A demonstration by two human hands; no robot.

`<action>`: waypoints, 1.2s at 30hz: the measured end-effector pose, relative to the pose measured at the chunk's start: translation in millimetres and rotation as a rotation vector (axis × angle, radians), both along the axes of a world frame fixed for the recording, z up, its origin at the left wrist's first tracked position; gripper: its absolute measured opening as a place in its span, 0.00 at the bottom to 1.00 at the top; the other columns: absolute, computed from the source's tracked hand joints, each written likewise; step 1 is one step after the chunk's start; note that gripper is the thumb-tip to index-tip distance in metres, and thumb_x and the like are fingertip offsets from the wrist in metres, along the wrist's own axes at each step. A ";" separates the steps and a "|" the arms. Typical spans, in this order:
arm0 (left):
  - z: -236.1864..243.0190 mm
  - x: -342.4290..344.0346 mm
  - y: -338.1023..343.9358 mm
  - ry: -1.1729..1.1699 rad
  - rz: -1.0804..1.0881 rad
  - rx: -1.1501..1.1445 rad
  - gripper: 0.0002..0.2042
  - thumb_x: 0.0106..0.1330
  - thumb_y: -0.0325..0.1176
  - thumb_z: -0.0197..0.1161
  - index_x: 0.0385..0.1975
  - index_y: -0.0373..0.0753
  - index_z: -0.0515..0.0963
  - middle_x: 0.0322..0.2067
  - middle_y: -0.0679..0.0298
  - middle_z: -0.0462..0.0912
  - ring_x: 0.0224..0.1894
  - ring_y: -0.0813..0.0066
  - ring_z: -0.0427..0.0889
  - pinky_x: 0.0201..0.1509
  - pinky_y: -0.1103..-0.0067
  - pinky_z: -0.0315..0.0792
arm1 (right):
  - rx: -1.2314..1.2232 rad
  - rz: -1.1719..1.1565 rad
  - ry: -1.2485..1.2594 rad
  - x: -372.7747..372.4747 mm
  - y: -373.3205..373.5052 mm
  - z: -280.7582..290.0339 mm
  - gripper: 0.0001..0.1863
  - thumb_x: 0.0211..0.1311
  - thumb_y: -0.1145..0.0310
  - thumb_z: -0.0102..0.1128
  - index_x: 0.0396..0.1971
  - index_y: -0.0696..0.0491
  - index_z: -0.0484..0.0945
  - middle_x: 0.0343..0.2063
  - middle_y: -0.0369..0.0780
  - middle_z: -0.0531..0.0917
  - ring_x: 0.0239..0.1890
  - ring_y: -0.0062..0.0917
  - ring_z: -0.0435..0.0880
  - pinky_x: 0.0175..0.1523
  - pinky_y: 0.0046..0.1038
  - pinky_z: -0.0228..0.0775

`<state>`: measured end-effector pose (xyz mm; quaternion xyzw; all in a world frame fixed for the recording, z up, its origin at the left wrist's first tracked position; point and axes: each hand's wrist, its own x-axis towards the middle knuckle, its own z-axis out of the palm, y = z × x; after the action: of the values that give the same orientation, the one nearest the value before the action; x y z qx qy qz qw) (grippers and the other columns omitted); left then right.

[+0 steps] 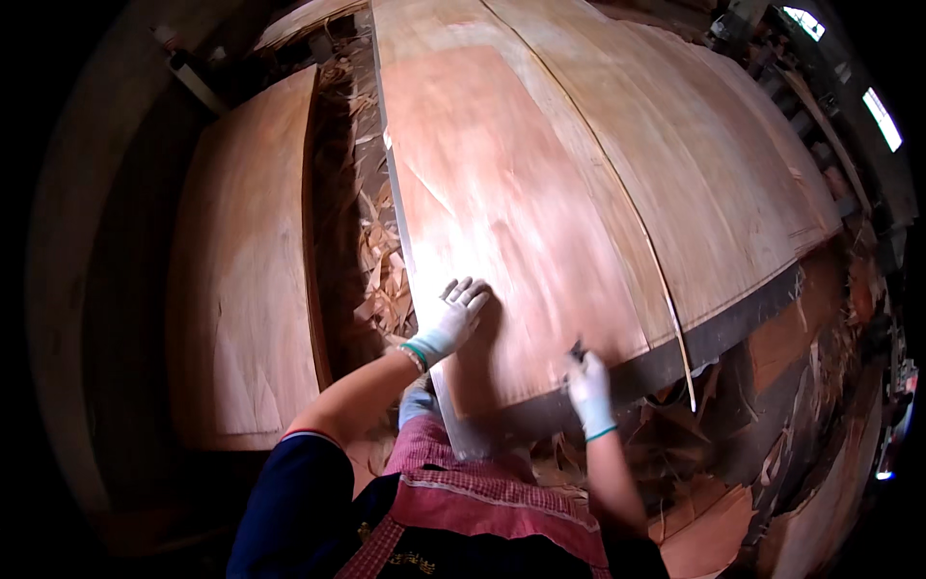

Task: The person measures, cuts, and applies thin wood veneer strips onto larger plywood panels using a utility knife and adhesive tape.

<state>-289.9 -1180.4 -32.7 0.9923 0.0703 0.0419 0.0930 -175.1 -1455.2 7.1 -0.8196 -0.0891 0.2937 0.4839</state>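
A long pinkish wood veneer sheet (492, 183) lies on a broad table (704, 333), over paler veneer (694, 164). My left hand (449, 322), in a white glove with a green cuff, is pressed on the sheet near its left edge, fingers stretched out. By the sheet's near edge, my gloved right hand (590, 386) is closed round a small dark tool (577, 351). Motion blurs this hand, and the tool's kind cannot be made out. To the right, a thin wooden strip (648, 241) runs lengthwise over the paler veneer, its near end jutting past the table edge.
At left stands a stack of veneer sheets (253, 261), across a narrow gap. Torn veneer scraps (382, 253) fill that gap, and more scraps (709, 531) lie below the table's near right edge. The table's dark front edge (762, 307) passes close to my body.
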 end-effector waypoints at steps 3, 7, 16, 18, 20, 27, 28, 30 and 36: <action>-16.0 68.0 74.4 -0.121 -0.059 0.023 0.26 0.65 0.39 0.56 0.62 0.42 0.65 0.63 0.59 0.66 0.68 0.59 0.61 0.72 0.62 0.52 | -0.055 0.116 -0.620 -18.3 -9.6 -72.8 0.11 0.61 0.71 0.60 0.35 0.64 0.74 0.41 0.53 0.75 0.38 0.39 0.79 0.45 0.34 0.73; -25.1 129.4 200.2 -0.227 0.079 0.093 0.23 0.66 0.39 0.54 0.60 0.40 0.68 0.62 0.58 0.68 0.67 0.58 0.62 0.72 0.62 0.52 | -0.284 -0.067 -0.499 -38.6 8.7 -53.1 0.15 0.62 0.69 0.61 0.40 0.66 0.74 0.47 0.57 0.72 0.45 0.49 0.76 0.52 0.39 0.71; -48.1 220.1 361.0 -0.367 -0.021 -0.012 0.21 0.64 0.29 0.51 0.59 0.41 0.69 0.61 0.60 0.70 0.66 0.61 0.64 0.72 0.67 0.55 | -0.874 0.354 -0.612 37.8 339.0 -31.7 0.36 0.65 0.56 0.49 0.71 0.44 0.50 0.17 0.43 0.82 0.19 0.38 0.81 0.23 0.44 0.69; -50.1 227.5 354.4 -0.384 -0.065 -0.265 0.22 0.64 0.27 0.49 0.60 0.43 0.68 0.60 0.60 0.71 0.65 0.62 0.66 0.71 0.68 0.56 | -0.860 0.273 -0.527 85.8 429.5 -43.1 0.33 0.66 0.56 0.45 0.70 0.45 0.53 0.22 0.45 0.84 0.23 0.39 0.84 0.26 0.45 0.73; -36.1 236.5 343.5 -0.385 -0.081 -0.365 0.22 0.64 0.30 0.49 0.60 0.44 0.69 0.59 0.59 0.72 0.65 0.61 0.67 0.71 0.67 0.57 | -0.760 0.085 -0.466 133.2 496.0 -39.6 0.24 0.66 0.58 0.43 0.61 0.47 0.66 0.32 0.48 0.85 0.34 0.41 0.86 0.37 0.43 0.77; -54.6 230.0 365.7 -0.399 -0.082 -0.216 0.23 0.67 0.48 0.56 0.56 0.40 0.73 0.61 0.58 0.71 0.65 0.58 0.65 0.70 0.65 0.58 | -0.776 0.163 -0.368 53.1 486.8 -60.2 0.14 0.64 0.63 0.46 0.40 0.58 0.73 0.25 0.51 0.84 0.30 0.46 0.85 0.36 0.46 0.78; -54.3 229.2 370.8 -0.392 -0.081 -0.213 0.24 0.66 0.49 0.56 0.56 0.41 0.73 0.60 0.58 0.71 0.65 0.57 0.65 0.69 0.65 0.58 | -0.759 0.215 -0.418 17.7 459.4 -61.3 0.13 0.64 0.64 0.47 0.40 0.58 0.71 0.22 0.50 0.83 0.27 0.46 0.85 0.32 0.46 0.78; -46.5 233.6 368.7 -0.395 -0.099 -0.205 0.24 0.66 0.50 0.56 0.56 0.41 0.73 0.60 0.58 0.71 0.64 0.56 0.65 0.69 0.65 0.59 | -0.800 0.242 -0.378 -35.4 418.1 -57.8 0.11 0.63 0.65 0.49 0.40 0.57 0.68 0.19 0.49 0.82 0.24 0.45 0.85 0.29 0.47 0.77; -25.0 237.5 358.1 -0.359 -0.140 -0.169 0.22 0.68 0.47 0.54 0.56 0.41 0.74 0.61 0.56 0.70 0.63 0.56 0.67 0.68 0.65 0.62 | -0.793 0.414 -0.206 -143.1 318.2 -36.1 0.16 0.64 0.59 0.50 0.41 0.58 0.70 0.32 0.54 0.83 0.31 0.48 0.85 0.37 0.46 0.77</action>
<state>-52.4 -822.3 -57.7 0.9600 -0.0134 0.2055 0.1898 -318.3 -1137.0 -28.9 -0.9313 -0.1793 0.3128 0.0528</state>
